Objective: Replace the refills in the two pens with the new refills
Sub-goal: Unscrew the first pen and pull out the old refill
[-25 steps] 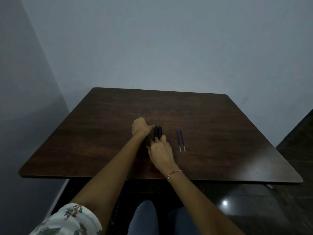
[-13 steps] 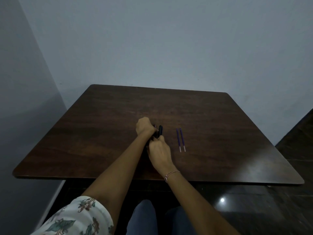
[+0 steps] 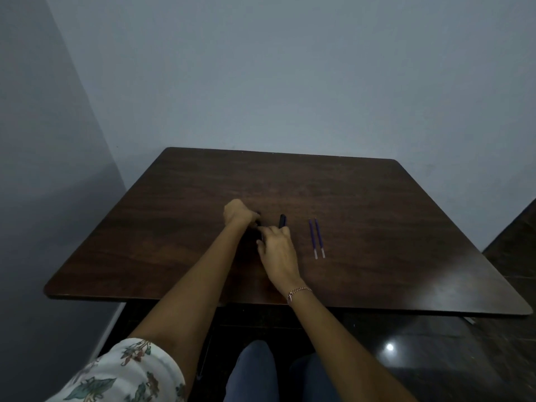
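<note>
Left hand (image 3: 239,213): fingers curled tight round the far end of a dark pen (image 3: 261,236), knuckles up, so it's got a proper hold.
Right hand (image 3: 278,252): sits just nearer me than the left one, with its fingers bent. Thumb and forefinger look to be pinching the near end of that same pen. It's pretty dim there, so the exact pinch is hard to make out.
Pen: runs between the two sets of fingers. Only a dark sliver shows in the gap, plus a bit poking out past the left fingertips. Can't tell if it's resting on the table or lifted.
Second pen (image 3: 282,221): dark too, with its far end sticking out just beyond the right knuckles. The rest is hidden under those fingers, and I can't tell whether they touch it.
Refills (image 3: 313,239): two thin purple ones with pale near ends, lying flat side by side. They're off to the right of the right fingers and apart from both hands.
Table (image 3: 377,227): dark brown wood with rounded corners; both hands are around the middle of it.
Bracelet (image 3: 298,292): thin chain on the right wrist.
Sleeve (image 3: 127,369): white with a floral print, on the left arm, well back from the fingers.
Room: plain grey-blue wall behind, dark glossy floor.
</note>
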Available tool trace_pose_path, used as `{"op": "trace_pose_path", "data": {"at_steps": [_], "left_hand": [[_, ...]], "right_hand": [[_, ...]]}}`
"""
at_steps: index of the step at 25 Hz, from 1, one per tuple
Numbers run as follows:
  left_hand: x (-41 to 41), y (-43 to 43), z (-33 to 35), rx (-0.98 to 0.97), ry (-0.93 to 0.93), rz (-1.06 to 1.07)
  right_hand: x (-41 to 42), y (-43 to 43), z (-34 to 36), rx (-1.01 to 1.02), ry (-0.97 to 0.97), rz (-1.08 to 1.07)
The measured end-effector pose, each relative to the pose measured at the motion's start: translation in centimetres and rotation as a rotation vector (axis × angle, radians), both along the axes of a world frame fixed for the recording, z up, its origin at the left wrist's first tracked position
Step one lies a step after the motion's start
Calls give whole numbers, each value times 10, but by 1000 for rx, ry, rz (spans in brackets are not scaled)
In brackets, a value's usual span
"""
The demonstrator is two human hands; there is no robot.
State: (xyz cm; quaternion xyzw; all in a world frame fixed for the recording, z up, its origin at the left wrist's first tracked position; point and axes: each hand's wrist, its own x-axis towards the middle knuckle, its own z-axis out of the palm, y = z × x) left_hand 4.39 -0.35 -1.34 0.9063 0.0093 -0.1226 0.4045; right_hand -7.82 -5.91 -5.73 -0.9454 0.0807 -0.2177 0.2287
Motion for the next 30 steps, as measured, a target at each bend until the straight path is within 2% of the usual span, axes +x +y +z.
{"op": "trace_pose_path", "data": {"at_steps": [3,5,7,9,12,16,22,30], "left_hand": [[6,12,5,-212,108,72],[7,21,6,-359,158,91],[5,30,4,-499,160,68],[3,36,0,-555,155,51],[-1,38,-4,-522,176,20],[-10,33,1,-680,282,-39],[-2,33,2,-723,303,-25],[-8,22,-9,-754,276,-76]], "right_hand": [[4,4,2,259,-38,-7],[10,11,1,517,-23,5],[16,19,-2,811,23,17],[21,23,-9,946,60,45],[23,25,-15,979,61,109],[24,22,-17,1036,28,131],[21,22,-14,1141,51,173],[17,21,-15,993,-9,184]]}}
